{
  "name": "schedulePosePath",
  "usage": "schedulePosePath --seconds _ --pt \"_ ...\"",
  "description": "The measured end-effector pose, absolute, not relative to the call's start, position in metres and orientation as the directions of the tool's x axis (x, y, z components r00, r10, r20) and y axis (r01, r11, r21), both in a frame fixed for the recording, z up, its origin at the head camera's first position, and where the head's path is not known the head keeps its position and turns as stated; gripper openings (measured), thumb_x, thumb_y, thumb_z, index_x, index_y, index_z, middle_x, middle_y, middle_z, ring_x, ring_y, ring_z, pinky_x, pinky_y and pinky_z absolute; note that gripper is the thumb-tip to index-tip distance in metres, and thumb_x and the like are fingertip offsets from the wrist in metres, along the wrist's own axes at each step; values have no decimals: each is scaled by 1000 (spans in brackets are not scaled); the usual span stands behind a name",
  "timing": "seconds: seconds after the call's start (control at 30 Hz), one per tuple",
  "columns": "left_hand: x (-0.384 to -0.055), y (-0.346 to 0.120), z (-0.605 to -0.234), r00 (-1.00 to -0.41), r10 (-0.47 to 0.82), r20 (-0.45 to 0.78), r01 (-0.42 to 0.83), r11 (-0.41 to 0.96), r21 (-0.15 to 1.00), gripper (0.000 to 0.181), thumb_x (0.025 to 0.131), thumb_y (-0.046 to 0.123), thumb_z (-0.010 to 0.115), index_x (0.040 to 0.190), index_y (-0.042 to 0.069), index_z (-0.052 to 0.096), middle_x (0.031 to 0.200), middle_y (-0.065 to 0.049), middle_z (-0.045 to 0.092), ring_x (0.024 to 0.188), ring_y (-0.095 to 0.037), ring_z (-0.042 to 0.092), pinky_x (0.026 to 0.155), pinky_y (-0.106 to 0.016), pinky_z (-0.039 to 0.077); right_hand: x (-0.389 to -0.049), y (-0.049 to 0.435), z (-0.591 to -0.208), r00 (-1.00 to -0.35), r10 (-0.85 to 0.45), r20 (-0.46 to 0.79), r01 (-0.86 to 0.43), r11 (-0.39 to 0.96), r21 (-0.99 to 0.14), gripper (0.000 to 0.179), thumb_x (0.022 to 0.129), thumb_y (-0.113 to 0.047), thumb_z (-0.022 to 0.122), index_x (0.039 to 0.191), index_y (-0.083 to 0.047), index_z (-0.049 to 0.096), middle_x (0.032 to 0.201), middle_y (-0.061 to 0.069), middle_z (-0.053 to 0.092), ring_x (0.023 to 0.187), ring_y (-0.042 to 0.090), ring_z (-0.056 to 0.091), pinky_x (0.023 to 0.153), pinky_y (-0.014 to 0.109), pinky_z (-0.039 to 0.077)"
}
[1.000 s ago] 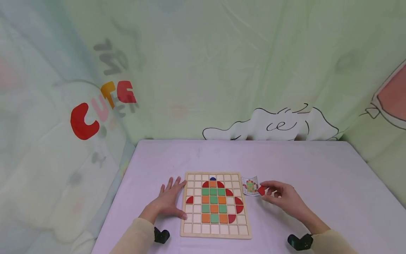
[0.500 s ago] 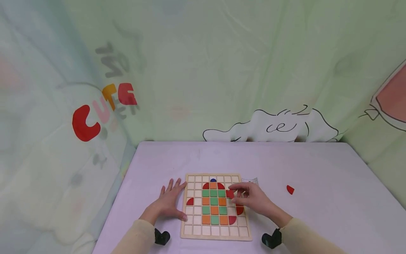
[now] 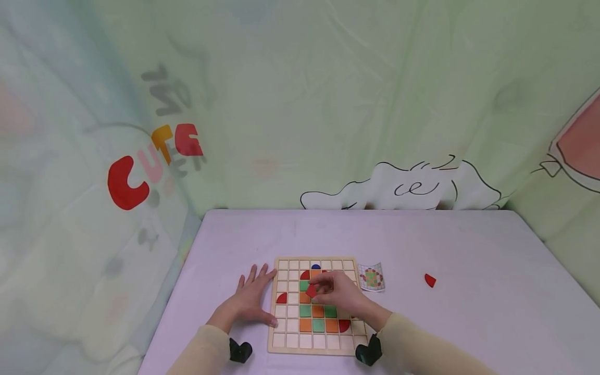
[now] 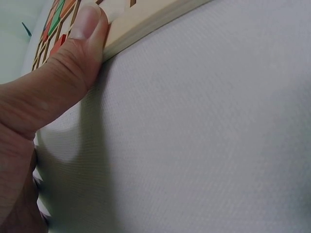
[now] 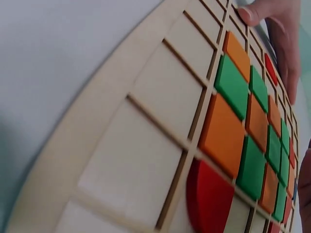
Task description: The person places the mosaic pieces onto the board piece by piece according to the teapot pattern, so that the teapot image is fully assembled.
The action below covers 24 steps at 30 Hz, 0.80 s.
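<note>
A wooden grid board [image 3: 309, 352] lies on the table, with green squares [image 3: 305, 311], orange squares [image 3: 317, 311] and red quarter-round pieces [image 3: 344, 325] in its cells. Over the middle of it, my right hand [image 3: 341, 290] pinches a red piece [image 3: 311, 291] between thumb and fingertips, covering several cells. Spread fingers of my left hand [image 3: 248, 302] rest along the board's left edge; in the left wrist view its thumb [image 4: 80, 46] presses on the wooden rim. Beside that hand, a red quarter-round tile [image 3: 282, 298] sits alone in the left column. A blue piece [image 3: 316, 266] is at the top.
Right of the board lies a small pattern card [image 3: 372, 277] printed with a similar coloured figure. Farther right, one loose red quarter-round piece [image 3: 429, 280] is on the pale tablecloth [image 3: 492, 312]. Printed curtains [image 3: 300, 104] hang behind the table.
My right hand has carried the red piece leftward, from beside the card to above the middle of the board. The card and the loose red piece show again. My left hand stays put.
</note>
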<state>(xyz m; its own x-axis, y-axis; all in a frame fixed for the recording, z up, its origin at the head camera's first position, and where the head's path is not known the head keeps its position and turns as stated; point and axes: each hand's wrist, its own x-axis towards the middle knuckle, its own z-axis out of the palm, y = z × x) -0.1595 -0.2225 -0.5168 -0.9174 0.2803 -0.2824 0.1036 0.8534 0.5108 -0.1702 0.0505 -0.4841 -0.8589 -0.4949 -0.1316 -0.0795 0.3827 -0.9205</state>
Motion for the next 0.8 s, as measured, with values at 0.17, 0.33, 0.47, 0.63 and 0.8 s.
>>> schedulePosePath --seconds 0.17,0.33,0.47,0.63,0.8 --pt "-159 -222 -515 -915 282 -288 102 854 510 122 63 46 95 161 16 30 172 -15 16 160 -42 2 126 -67 3 -169 32 -485 -879 -448 -162 -71 459 -885 34 84 -2 81 116 5 71 94 6 69 79 15 57 67 18 51" --pt "-159 -222 -515 -914 281 -293 101 857 506 121 63 47 95 161 16 30 172 -15 17 160 -42 2 126 -68 3 -169 13 -487 -895 -407 -184 -90 567 -819 33 81 -7 85 112 -1 74 97 3 70 84 14 58 75 25 56" --pt "-160 -222 -514 -913 284 -293 102 854 510 121 63 48 95 161 17 30 172 -15 16 160 -42 2 126 -68 3 -169 1 -485 -886 -404 -225 -75 606 -792 35 81 -7 85 113 -2 74 99 4 71 89 16 59 84 34 59" --pt "-159 -222 -513 -913 284 -293 101 853 513 121 64 47 95 161 17 30 172 -14 16 160 -42 2 126 -67 3 -167 -6 -483 -873 -422 -245 -78 616 -784 34 80 -4 85 113 -2 75 96 5 69 86 18 56 79 31 57" --pt "-159 -223 -513 -915 285 -287 109 857 504 121 63 48 95 161 16 31 172 -15 17 160 -43 3 126 -68 4 -168 -8 -485 -868 -432 -245 -94 627 -773 32 81 -3 83 112 -3 76 96 4 68 87 18 55 77 29 54"
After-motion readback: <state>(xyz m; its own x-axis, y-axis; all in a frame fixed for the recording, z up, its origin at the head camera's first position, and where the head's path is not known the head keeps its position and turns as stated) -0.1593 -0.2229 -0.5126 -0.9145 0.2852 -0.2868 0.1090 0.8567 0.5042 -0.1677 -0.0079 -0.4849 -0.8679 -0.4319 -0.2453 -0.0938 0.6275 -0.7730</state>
